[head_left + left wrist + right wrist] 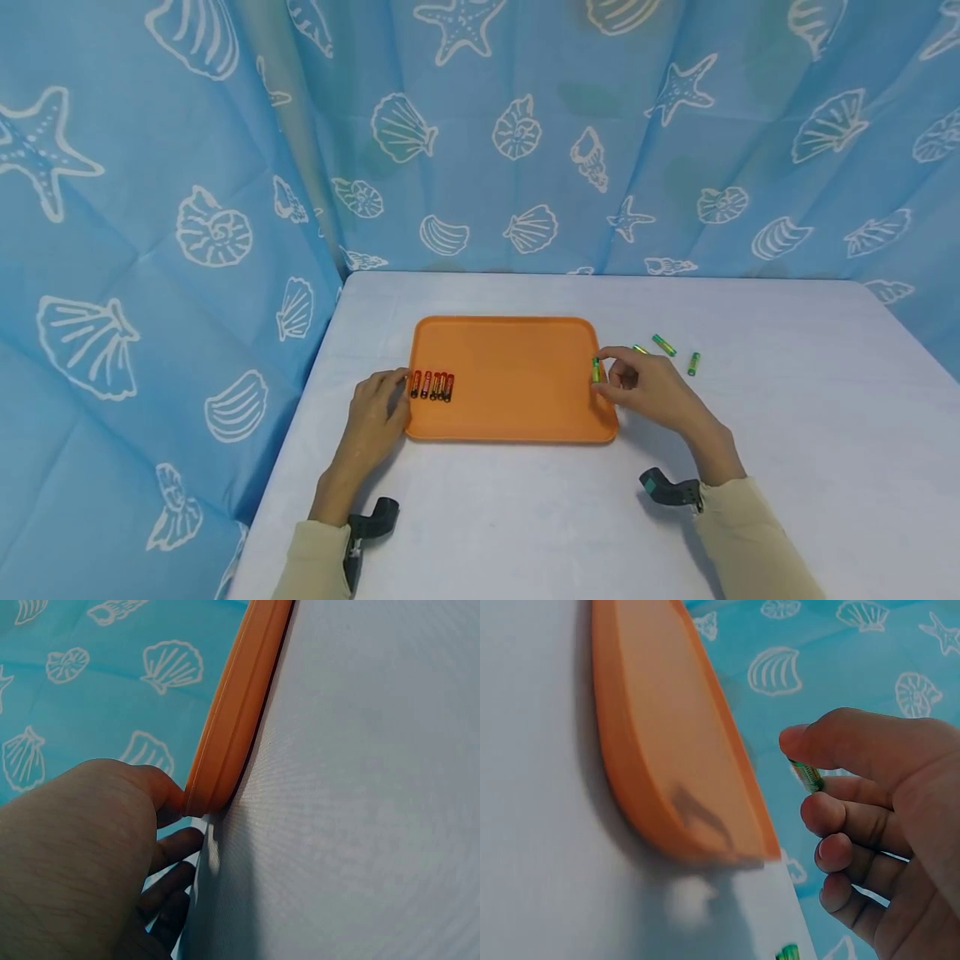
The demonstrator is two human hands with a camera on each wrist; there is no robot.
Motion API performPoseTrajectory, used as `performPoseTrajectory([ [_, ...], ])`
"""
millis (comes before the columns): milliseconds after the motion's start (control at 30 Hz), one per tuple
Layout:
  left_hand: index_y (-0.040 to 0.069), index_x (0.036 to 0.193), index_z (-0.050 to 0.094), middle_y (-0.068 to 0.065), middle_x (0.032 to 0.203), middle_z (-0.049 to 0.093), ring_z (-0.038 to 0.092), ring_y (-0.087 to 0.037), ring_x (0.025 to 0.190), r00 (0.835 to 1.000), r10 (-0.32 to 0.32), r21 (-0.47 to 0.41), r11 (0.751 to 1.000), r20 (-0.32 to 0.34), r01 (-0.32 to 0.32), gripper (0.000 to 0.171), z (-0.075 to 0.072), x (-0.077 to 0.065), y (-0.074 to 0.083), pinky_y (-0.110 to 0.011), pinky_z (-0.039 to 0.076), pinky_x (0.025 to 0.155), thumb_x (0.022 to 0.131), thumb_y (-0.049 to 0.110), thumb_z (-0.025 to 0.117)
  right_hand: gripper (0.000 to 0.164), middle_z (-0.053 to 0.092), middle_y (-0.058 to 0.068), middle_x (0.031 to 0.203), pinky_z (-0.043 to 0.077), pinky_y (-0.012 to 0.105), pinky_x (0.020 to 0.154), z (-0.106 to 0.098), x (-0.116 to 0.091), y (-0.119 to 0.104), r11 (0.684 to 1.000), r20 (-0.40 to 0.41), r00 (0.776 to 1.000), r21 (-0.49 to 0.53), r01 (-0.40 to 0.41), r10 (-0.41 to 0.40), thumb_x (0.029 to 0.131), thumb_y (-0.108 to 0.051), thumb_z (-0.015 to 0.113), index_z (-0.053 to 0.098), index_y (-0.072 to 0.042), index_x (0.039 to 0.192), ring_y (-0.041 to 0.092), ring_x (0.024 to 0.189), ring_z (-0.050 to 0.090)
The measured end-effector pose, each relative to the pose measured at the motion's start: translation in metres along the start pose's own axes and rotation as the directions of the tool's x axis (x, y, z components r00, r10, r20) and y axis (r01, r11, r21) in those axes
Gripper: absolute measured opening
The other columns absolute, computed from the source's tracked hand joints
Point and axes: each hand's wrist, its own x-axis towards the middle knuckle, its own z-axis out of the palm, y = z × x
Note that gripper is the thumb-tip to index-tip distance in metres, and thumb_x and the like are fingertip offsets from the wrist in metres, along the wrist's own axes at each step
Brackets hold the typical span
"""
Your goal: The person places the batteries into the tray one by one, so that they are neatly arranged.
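Right hand (660, 392) pinches green battery (596, 372) over right edge of tray (517, 375). Left hand (377, 412), fingers apart, touches left edge; red batteries (434, 386) lined up inside. More green batteries (663, 345) on bench (510, 517), right of tray.

A green battery (638, 348) partly hidden by the right hand (651, 389) — the red batteries (426, 385) too small to read

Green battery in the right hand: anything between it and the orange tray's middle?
Nothing visible does: the green battery, pinched by the right hand, shows at the right rim of the orange tray, with bare surface to the middle; the red batteries lie farther left.
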Motion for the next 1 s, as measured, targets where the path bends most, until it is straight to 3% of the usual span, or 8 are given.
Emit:
performPoseTrajectory([
  [400,0.014,0.146,0.05,-0.01,0.143,0.047,0.032,-0.031,0.139,1.0,0.004,0.003,1.0,-0.006,-0.003,0.043,0.0,0.0,0.0,-0.054,0.034,0.113,0.104,0.022,0.05,0.039,0.055,-0.005,0.076,0.045,0.027,0.062,0.012,0.013,-0.022,0.997,-0.019,0.998,0.044,0.059,-0.058,0.087,-0.021,0.08,0.064,-0.009,0.12,0.015,0.069,0.052],
  [1000,0.013,0.146,0.049,-0.01,0.143,0.047,0.032,-0.03,0.14,1.0,-0.01,0.002,1.0,0.0,0.01,0.043,-0.001,0.0,0.0,-0.053,0.033,0.114,0.104,0.022,0.05,0.04,0.056,-0.005,0.074,0.045,0.028,0.06,0.044,0.031,-0.058,0.992,0.024,0.998,0.114,0.056,-0.059,0.089,-0.023,0.078,0.064,-0.01,0.124,0.015,0.067,0.052],
])
